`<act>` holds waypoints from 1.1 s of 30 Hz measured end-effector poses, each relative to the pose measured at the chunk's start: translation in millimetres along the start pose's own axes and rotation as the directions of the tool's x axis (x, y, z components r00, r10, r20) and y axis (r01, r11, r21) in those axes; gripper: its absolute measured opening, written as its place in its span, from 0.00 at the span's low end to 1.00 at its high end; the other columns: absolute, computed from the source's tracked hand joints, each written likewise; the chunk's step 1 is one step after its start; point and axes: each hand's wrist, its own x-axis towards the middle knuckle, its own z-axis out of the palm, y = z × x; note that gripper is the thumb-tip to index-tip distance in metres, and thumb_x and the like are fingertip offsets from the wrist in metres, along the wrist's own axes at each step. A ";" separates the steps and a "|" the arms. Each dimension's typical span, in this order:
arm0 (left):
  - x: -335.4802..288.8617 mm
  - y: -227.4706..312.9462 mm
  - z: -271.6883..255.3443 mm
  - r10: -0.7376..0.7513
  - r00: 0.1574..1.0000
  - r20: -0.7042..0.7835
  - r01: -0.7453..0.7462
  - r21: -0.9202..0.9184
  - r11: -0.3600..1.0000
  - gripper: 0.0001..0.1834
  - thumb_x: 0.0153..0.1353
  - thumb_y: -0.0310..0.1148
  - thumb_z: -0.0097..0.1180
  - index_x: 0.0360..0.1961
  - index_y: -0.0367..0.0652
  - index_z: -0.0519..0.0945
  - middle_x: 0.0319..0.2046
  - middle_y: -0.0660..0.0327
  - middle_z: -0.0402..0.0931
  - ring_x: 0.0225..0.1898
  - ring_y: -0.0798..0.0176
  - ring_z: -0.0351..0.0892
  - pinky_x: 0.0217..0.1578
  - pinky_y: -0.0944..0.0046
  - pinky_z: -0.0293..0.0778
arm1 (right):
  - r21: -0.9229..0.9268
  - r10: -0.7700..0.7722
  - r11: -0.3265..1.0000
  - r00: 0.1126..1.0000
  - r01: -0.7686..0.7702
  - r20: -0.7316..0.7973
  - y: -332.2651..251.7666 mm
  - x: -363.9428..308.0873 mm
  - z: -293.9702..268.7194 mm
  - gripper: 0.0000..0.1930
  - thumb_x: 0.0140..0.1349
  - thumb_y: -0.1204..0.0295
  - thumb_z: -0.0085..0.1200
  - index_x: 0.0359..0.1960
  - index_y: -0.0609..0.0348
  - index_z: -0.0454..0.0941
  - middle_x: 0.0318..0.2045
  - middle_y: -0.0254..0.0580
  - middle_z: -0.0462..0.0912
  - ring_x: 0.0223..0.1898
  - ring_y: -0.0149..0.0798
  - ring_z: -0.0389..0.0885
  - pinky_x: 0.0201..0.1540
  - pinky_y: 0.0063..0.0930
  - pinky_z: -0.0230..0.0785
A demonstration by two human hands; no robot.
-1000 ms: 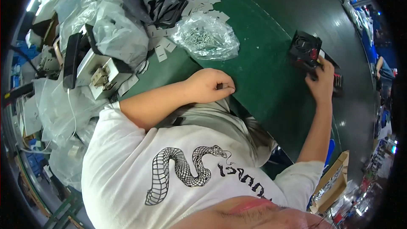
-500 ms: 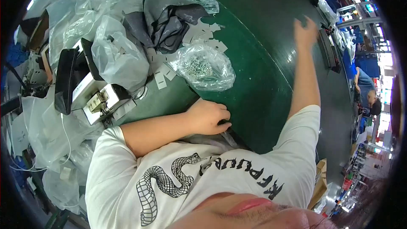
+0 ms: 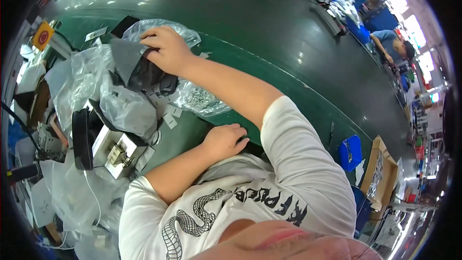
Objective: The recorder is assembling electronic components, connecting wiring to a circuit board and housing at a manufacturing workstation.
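My right hand [image 3: 168, 50] reaches across to the left, its fingers closed over a dark grey cloth piece [image 3: 126, 60] that lies on the pile. Below my right forearm sits a clear plastic bag of small metal screws [image 3: 201, 100], partly covered by the arm. White slotted cards [image 3: 170, 120] lie scattered beside the bag. Close to my body, my left hand [image 3: 224, 140] rests near the table's edge, thumb and fingers apart with nothing visible in them. A small white machine with a metal head [image 3: 118, 156] stands to its left.
Clear plastic bags [image 3: 127, 110] heap up at the left. A dark conveyor belt [image 3: 240, 9] runs along the far side. At the right are a blue bin [image 3: 350, 151] and an open cardboard box [image 3: 382, 168]. Another person [image 3: 390, 48] bends over work beyond the belt.
My right hand has swung from the far right, over the belt, to the dark grey cloth at the left and closed on it. My left hand stays near the table's edge. The view has turned.
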 end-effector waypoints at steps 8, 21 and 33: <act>-10.8 -12.5 -0.8 -0.337 0.942 -0.009 0.213 -0.758 0.617 0.13 0.67 0.36 0.53 0.45 0.39 0.81 0.38 0.56 0.83 0.36 0.58 0.83 0.36 0.57 0.78 | 0.041 -0.207 0.977 0.974 0.212 -0.096 -124.1 -84.4 -173.0 0.18 0.51 0.74 0.60 0.46 0.61 0.81 0.41 0.50 0.84 0.42 0.51 0.84 0.46 0.37 0.76; 19.3 50.2 -1.7 0.064 0.899 0.433 0.432 -0.857 -0.279 0.26 0.68 0.42 0.49 0.62 0.37 0.68 0.59 0.53 0.71 0.59 0.56 0.73 0.59 0.57 0.72 | -0.668 0.498 0.645 0.867 -0.372 -0.003 -204.1 -269.4 -221.8 0.13 0.45 0.76 0.56 0.36 0.55 0.83 0.51 0.44 0.78 0.55 0.51 0.73 0.57 0.44 0.66; 69.5 156.0 -5.7 0.644 0.530 -0.552 -0.784 -0.028 0.620 0.06 0.47 0.26 0.67 0.27 0.48 0.82 0.32 0.61 0.80 0.38 0.63 0.80 0.40 0.63 0.75 | -0.118 0.603 0.700 0.672 -0.704 -0.430 -248.0 -294.4 -250.3 0.19 0.59 0.78 0.57 0.53 0.61 0.76 0.58 0.51 0.73 0.56 0.49 0.75 0.56 0.38 0.69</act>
